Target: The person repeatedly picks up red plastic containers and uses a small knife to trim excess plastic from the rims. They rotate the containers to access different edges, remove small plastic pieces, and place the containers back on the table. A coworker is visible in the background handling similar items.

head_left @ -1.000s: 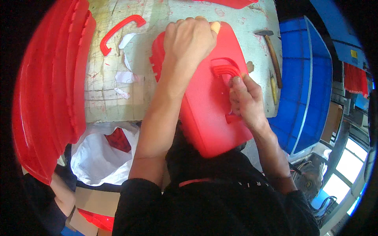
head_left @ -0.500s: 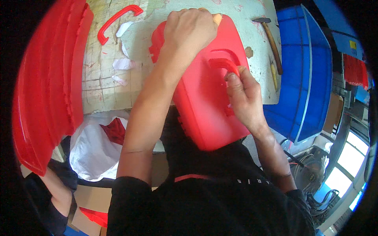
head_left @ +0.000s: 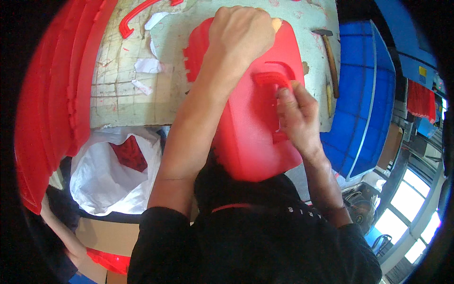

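Observation:
A large red moulded plastic shell (head_left: 253, 128) lies slanted across the table's front edge, its near end against my black shirt. My right hand (head_left: 299, 111) is closed on the curved red handle (head_left: 272, 78) that stands over a recess in the shell. At the shell's far end, my left hand (head_left: 243, 35) is closed with its back showing. Beside its thumb side shows a small pale-orange tip (head_left: 276, 24); I cannot make out whether it is a covered finger or a tool. A loose red handle (head_left: 130, 21) lies at the far left of the table.
Stacked red shells (head_left: 56, 94) stand at left. A hammer (head_left: 331, 61) and a wooden-handled tool (head_left: 329, 99) lie at the table's right, beside a blue crate (head_left: 362, 99). White scraps (head_left: 147, 65) lie left. Below hangs a white bag (head_left: 111, 184). Another person's arm (head_left: 61, 232) shows lower left.
The view has shifted slightly, moving the table and its contents within the picture. My left hand remains at the shell's far end and my right hand keeps hold of the handle.

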`<move>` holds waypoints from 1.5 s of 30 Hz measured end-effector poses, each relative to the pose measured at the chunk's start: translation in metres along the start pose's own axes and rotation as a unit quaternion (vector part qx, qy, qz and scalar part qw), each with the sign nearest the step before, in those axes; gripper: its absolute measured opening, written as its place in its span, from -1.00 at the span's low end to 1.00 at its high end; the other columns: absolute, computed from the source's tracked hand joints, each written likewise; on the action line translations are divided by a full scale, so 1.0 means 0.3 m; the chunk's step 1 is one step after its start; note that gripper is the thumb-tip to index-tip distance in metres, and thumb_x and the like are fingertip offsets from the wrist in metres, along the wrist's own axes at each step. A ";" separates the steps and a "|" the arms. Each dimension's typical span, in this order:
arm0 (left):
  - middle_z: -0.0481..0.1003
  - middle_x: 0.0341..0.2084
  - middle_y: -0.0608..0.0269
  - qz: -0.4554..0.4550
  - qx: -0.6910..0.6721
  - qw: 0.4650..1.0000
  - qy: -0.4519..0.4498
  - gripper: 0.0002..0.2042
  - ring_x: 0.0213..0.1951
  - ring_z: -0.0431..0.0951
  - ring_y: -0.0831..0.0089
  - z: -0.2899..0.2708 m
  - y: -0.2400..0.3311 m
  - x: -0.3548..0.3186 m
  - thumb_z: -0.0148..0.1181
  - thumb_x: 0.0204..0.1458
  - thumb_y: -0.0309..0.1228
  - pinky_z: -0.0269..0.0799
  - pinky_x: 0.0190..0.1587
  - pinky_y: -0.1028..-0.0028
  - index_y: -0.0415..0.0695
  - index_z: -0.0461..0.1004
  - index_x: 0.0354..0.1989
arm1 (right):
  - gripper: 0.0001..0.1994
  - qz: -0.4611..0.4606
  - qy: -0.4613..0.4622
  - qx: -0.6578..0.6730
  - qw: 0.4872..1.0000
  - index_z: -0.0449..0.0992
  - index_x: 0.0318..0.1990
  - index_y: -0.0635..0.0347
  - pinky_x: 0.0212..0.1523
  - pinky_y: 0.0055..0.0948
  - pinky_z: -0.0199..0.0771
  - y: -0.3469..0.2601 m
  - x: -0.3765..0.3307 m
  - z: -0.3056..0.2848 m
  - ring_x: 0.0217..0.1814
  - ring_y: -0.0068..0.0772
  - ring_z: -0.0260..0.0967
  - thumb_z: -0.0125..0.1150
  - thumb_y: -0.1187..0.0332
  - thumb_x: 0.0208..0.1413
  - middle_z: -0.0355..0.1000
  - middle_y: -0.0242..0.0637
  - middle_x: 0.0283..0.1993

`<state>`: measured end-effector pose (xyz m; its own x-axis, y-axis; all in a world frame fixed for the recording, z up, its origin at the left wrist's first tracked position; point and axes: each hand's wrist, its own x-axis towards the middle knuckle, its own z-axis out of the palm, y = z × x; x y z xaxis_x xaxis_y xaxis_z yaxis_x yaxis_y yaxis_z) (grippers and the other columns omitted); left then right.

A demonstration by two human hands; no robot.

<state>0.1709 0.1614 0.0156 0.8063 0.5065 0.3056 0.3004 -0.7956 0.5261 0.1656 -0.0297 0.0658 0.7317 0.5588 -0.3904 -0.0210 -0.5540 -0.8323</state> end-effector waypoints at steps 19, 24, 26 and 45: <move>0.59 -0.43 -0.20 0.081 0.012 0.989 -0.120 -0.61 -0.35 0.66 0.00 -0.018 0.033 0.010 0.02 0.22 -0.16 0.56 -0.26 0.12 -0.31 0.52 -0.32 | -0.73 -0.116 0.173 -0.175 0.962 0.36 0.12 0.29 -0.38 -0.21 0.51 0.105 -0.027 -0.046 -0.44 -0.08 0.50 0.01 0.42 0.34 0.53 -0.07 -0.37; 0.59 -0.39 -0.20 0.117 -0.039 0.956 -0.266 -0.58 -0.22 0.60 -0.15 -0.097 -0.052 0.071 0.04 0.20 -0.07 0.46 -0.11 0.00 -0.27 0.51 -0.22 | -0.73 -0.155 0.135 -0.321 0.924 0.34 0.08 0.37 -0.38 -0.08 0.59 0.054 -0.004 -0.049 -0.39 0.21 0.56 0.04 0.47 0.28 0.53 0.18 -0.39; 0.59 -0.34 -0.23 0.099 -0.067 0.954 -0.273 -0.56 -0.20 0.61 -0.15 -0.106 -0.069 0.078 0.10 0.16 -0.08 0.48 -0.07 0.02 -0.33 0.53 -0.22 | -0.75 -0.152 0.108 -0.333 0.924 0.34 0.07 0.35 -0.42 -0.09 0.59 0.027 0.023 -0.055 -0.41 0.18 0.56 0.05 0.47 0.28 0.53 0.17 -0.41; 0.58 -0.38 -0.21 0.110 -0.088 0.973 -0.182 -0.61 -0.27 0.61 -0.16 -0.075 -0.103 0.076 0.21 0.08 -0.15 0.52 -0.18 0.04 -0.31 0.52 -0.21 | -0.73 -0.290 -0.015 -0.263 0.920 0.31 -0.09 0.33 -0.60 -0.12 0.49 0.040 0.179 -0.077 -0.56 0.03 0.50 0.24 0.47 0.14 0.44 -0.04 -0.56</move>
<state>0.1686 0.2049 0.0242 0.9781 0.1536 0.1406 0.0347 -0.7859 0.6173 0.2203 -0.0207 0.0440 0.4964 0.8671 0.0421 0.7055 -0.3747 -0.6015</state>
